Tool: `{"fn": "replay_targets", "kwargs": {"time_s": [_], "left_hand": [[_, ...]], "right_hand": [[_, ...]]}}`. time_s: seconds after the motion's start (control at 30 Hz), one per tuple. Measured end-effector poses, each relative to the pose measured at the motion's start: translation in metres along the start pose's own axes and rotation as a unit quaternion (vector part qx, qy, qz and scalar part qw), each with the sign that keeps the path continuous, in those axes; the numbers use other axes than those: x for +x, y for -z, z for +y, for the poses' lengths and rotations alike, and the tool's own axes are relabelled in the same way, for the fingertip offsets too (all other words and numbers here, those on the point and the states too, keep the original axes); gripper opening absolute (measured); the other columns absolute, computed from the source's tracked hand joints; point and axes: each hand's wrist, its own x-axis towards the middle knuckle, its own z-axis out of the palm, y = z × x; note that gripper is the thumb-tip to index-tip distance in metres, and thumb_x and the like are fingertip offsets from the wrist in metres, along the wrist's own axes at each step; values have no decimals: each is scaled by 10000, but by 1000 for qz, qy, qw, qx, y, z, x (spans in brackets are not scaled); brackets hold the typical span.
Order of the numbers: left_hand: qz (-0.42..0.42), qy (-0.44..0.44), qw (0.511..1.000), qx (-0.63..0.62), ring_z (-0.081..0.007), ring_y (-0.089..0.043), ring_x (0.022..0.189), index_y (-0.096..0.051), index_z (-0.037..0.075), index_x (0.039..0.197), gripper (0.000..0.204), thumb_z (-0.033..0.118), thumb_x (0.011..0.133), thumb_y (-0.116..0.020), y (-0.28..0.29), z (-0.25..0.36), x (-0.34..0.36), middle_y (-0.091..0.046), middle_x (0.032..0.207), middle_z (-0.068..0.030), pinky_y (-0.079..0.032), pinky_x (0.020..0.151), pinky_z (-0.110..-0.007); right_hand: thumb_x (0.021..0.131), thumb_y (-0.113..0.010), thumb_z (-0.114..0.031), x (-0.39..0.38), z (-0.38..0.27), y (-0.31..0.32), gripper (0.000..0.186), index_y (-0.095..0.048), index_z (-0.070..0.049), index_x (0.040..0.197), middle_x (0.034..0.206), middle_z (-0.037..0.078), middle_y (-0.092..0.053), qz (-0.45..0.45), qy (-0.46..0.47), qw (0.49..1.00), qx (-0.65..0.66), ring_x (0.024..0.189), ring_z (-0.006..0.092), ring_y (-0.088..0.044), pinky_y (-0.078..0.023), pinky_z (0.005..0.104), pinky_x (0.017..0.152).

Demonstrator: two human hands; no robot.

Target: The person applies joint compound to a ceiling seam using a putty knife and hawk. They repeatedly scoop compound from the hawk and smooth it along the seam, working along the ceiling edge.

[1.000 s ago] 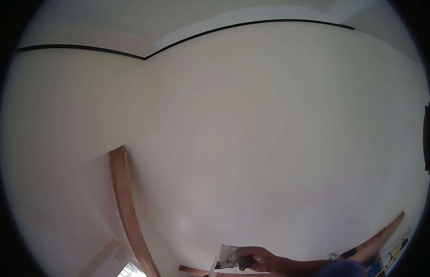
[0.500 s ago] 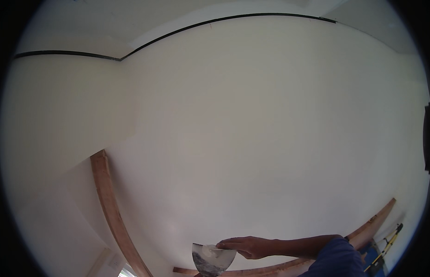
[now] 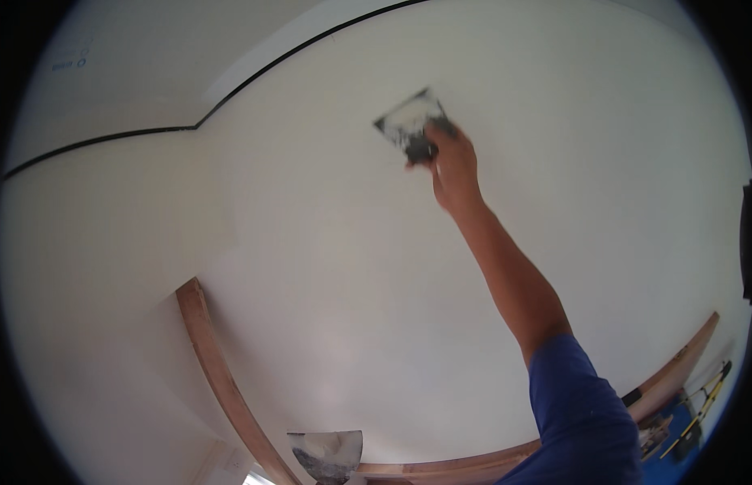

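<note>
Up on the smooth white wall [image 3: 351,242], my right hand [image 3: 457,162] is closed round a putty knife [image 3: 410,117]. Its squarish blade, smeared with pale filler and dark marks, lies at or very near the wall; slight blur hides whether it touches. My right arm reaches up from the lower right in a blue sleeve. Low at the bottom edge, a wider putty knife [image 3: 327,454] carries pale filler on its dirty metal blade. The lower end of that knife is cut off by the frame, and my left hand does not show.
A black strip [image 3: 295,55] runs along the wall's upper edge, with a corner at left. Wooden boards [image 3: 218,372] stand at lower left and run along the bottom. At lower right are a yellow-and-black pole-like object [image 3: 707,404] and something blue.
My right hand has moved from beside the wide putty knife up to the wall, now with the smaller knife plainly seen. The wide knife appears further left, and the view has shifted.
</note>
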Motion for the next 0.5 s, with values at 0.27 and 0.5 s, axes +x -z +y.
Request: {"fn": "replay_targets", "kwargs": {"time_s": [0.27,0.5], "left_hand": [[193,-363,818,402,-128,-407,464,-608,113,958,235,310,1075,-554,13,-22,-29,-475,615,16,-314,410,-287],[208,-56,972,-96,-121,-364,452,-571,137,896,264,303,1094,-516,18,-1,-74,-410,579,37,-293,400,-288]], "right_hand": [[945,-479,-68,160,-35,-80,351,-574,86,1246,1045,178,-657,219,213,949,77,846,283,-704,-598,387,515],[993,-604,-52,158,-56,-65,284,-697,-28,1261,1103,255,-738,196,327,831,-405,1039,387,-719,-567,457,919]]}}
